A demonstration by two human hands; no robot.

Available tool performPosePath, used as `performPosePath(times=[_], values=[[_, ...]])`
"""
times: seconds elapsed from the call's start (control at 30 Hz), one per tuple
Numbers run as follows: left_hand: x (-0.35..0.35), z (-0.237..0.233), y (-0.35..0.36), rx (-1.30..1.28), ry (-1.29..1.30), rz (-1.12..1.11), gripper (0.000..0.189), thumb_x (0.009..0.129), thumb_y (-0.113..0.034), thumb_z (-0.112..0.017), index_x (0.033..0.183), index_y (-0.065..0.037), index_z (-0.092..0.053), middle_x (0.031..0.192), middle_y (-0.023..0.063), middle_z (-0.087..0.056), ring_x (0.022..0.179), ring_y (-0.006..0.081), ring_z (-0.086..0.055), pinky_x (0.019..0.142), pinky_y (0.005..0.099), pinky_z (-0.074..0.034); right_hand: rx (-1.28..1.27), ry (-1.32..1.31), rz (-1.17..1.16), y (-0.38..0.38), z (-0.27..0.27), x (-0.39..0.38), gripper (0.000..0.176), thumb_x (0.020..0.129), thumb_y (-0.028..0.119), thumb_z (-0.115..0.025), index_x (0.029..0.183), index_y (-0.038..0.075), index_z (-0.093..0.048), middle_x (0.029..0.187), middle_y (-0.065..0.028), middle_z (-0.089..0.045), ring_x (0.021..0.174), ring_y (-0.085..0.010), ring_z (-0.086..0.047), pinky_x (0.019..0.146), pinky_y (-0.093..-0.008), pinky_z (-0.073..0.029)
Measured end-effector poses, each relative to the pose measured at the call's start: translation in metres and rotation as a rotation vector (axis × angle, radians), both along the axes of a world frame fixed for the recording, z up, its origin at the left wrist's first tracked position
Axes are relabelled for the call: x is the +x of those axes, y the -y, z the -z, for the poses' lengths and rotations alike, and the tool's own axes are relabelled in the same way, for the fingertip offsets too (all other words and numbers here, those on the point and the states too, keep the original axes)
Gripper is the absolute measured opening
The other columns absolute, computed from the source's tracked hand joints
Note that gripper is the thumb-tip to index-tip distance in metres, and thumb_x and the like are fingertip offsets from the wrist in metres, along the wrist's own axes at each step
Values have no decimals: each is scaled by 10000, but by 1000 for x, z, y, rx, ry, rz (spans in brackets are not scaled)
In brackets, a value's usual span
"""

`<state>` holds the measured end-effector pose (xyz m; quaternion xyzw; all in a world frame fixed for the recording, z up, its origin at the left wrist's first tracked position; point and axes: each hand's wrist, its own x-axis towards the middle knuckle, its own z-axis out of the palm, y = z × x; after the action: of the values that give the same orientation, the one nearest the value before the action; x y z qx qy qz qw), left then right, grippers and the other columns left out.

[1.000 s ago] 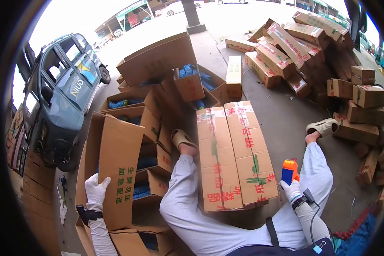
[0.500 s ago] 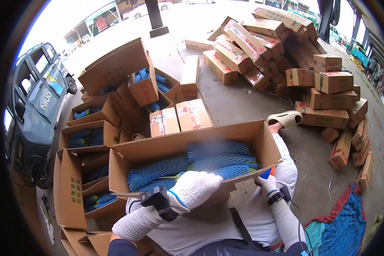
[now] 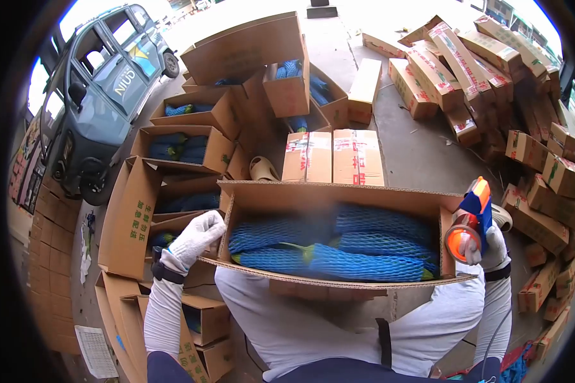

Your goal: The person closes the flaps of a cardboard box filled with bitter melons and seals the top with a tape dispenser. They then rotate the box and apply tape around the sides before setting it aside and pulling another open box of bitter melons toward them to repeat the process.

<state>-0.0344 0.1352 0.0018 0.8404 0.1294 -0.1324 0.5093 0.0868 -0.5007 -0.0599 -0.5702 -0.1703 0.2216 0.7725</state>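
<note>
An open cardboard box (image 3: pixel 338 283) lies across my lap, holding several long items in blue foam netting (image 3: pixel 364 260) with green ends showing. My left hand (image 3: pixel 197 239), in a white knit glove, is closed at the box's left end, its fingertips against the edge of the cardboard. In my gloved right hand (image 3: pixel 494 247) is a blue and orange tape dispenser (image 3: pixel 478 214). It stands upright beside the box's right end, with the tape roll facing me. The fingers around its handle are partly hidden.
Open boxes (image 3: pixel 185 150) with blue-netted items stand at my left. Two taped boxes (image 3: pixel 358 156) sit just beyond the lap box, near a beige clog (image 3: pixel 263 169). Taped cartons (image 3: pixel 460 70) are piled at the right. A grey vehicle (image 3: pixel 108 96) stands far left.
My left hand has moved from the near side of the box to its left end. My right hand has raised the tape dispenser beside the right end. The view has shifted right to left across the scene.
</note>
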Motion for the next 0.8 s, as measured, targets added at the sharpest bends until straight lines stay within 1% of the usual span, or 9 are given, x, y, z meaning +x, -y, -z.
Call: performPosePath(times=[0.07,0.1,0.13,0.3,0.43,0.57,0.63,0.77,0.8], values=[[22,-30,38,221,-333,322,235,1002,-291,-618,1040,-59,-603,919,27,-622,846,109,-577,774,259,-477,-392,-88,-66,-45,-13,-1,600,813,486,-788,1027,-67,-695,767,-108,-721,595,-205,-694,573,-274,-573],[27,-21,40,385,-150,525,378,977,-378,-630,1141,-37,-614,990,93,-668,887,191,-616,816,321,-497,-415,-120,-73,-61,-20,-5,585,811,477,-789,1003,-69,-701,775,-115,-727,604,-202,-699,581,-275,-576],[32,-39,57,412,-335,439,502,962,-450,-626,1225,-24,-605,1093,158,-676,998,279,-649,907,376,-506,-443,-152,-79,-69,-27,-6,571,808,468,-789,979,-71,-708,784,-122,-733,613,-200,-704,589,-275,-579],[-9,-59,65,696,-67,783,907,783,-633,-758,1444,-67,-502,1318,204,-606,1227,368,-596,1060,425,-465,-152,-83,156,-63,3,-18,805,732,562,-858,1265,35,-564,1075,-40,-675,929,-143,-669,810,-281,-551],[15,-8,74,939,486,356,588,543,-563,-887,839,-115,-646,644,62,-619,596,282,-654,566,376,-504,-123,100,204,-60,0,-11,686,860,646,-682,1112,15,-589,867,-75,-672,701,-151,-642,671,-273,-531],[41,15,72,895,533,409,559,632,-531,-855,865,-68,-645,824,129,-612,827,344,-615,737,440,-492,95,195,318,-15,-12,2,687,1028,661,-330,810,60,-579,498,-7,-439,434,-152,-436,535,-277,-416],[46,37,74,950,464,446,547,694,-524,-821,914,-60,-635,902,148,-610,942,368,-588,838,467,-468,337,-105,341,-23,-40,-16,584,976,587,-523,1080,21,-624,885,-105,-641,720,-187,-638,729,-289,-547],[34,34,91,943,736,283,643,732,-450,-819,1199,-69,-596,1215,195,-563,1124,400,-547,968,505,-439,-280,276,199,-112,-30,-39,692,773,312,-840,1307,-27,-559,1182,-180,-677,998,-255,-708,853,-371,-595],[31,48,100,974,838,288,719,748,-394,-816,1351,-103,-554,1416,224,-473,1300,422,-465,1063,537,-400,-217,-53,-198,-119,-46,-30,629,771,382,-845,1174,-56,-644,972,-159,-724,797,-231,-730,730,-328,-601]])
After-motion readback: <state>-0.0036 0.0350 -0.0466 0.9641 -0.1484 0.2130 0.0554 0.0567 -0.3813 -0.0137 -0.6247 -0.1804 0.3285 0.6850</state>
